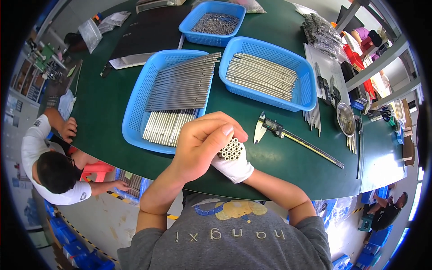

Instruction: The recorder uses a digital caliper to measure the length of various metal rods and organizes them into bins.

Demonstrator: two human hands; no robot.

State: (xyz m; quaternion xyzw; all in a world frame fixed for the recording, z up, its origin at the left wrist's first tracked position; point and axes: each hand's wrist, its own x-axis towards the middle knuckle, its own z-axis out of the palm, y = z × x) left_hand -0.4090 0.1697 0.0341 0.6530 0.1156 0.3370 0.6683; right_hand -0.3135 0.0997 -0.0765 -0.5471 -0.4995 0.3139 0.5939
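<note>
A bundle of thin metal tubes [231,150] points its round, hollow ends up at me in front of my chest. My right hand [237,168], in a white glove, is closed around the bundle from below and the right. From the left, my bare left hand [198,143] curls over the same tubes, its thumb along their ends; its fingertips are partly hidden. Beyond my hands, a blue basket [133,110] holds layers of metal rods [182,83]. Another blue basket [306,85] holds more rods [261,75]. A digital caliper [297,138] lies on the table right of my hands.
The green table [279,173] also carries a blue basket of small metal parts [215,23], a black binder [144,33], a metal bowl [345,119] and loose rods [312,120]. A co-worker [56,171] sits at the left; another person [387,209] is at the far right.
</note>
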